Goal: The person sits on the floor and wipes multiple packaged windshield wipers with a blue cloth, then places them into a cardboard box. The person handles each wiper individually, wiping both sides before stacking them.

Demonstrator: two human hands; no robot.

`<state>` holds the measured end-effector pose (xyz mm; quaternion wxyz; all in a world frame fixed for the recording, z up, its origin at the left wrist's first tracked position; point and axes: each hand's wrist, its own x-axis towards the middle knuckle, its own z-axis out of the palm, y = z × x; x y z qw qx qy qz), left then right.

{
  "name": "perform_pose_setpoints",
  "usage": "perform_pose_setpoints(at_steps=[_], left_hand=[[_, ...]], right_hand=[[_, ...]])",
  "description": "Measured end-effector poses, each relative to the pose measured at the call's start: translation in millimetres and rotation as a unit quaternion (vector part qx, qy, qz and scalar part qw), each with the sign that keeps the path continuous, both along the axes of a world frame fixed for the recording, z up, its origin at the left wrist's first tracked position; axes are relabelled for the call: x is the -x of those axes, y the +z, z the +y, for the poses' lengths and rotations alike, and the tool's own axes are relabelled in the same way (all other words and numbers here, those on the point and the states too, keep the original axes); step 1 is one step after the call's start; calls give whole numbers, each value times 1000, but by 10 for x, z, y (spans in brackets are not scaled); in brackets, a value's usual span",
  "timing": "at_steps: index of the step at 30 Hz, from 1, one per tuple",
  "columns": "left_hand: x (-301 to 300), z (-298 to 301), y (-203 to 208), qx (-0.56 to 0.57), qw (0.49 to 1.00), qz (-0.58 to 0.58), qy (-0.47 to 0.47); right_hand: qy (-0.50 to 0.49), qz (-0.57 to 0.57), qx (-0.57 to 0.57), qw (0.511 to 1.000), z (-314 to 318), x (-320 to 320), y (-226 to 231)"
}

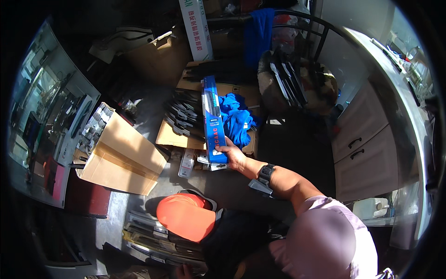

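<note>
My right hand [233, 156] grips the lower end of a long, narrow blue box [212, 118]. The thumb lies across its printed face, and a dark watch [266, 176] sits on that wrist. Beyond the hand, the box reaches over an open cardboard carton. Crumpled blue cloth [237, 122] lies just right of it, and several long black blade-like strips [182, 114] are stacked to its left. At the bottom edge, deep in shadow, a small part of my left hand [184, 271] shows; its fingers are too dark to read.
A cardboard box [127, 151] packed with grey pieces stands left, near a glass cabinet [60, 116]. A rounded orange thing [186, 216] lies below, beside stacked long packages [153, 237]. Dark strips rest on a round seat [316, 86]. White cupboards [367, 149] line the right.
</note>
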<state>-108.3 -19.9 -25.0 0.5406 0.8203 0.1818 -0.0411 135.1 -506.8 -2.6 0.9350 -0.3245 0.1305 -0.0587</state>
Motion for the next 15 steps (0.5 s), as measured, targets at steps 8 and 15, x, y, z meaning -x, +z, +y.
perform_pose_setpoints(at_steps=[8,15], left_hand=[[-140,211,-360,111,993,39,24],[-129,-210,108,80,993,80,16]], right_hand=[[7,33,47,998,127,-613,-120],[13,39,18,999,32,-586,-359]])
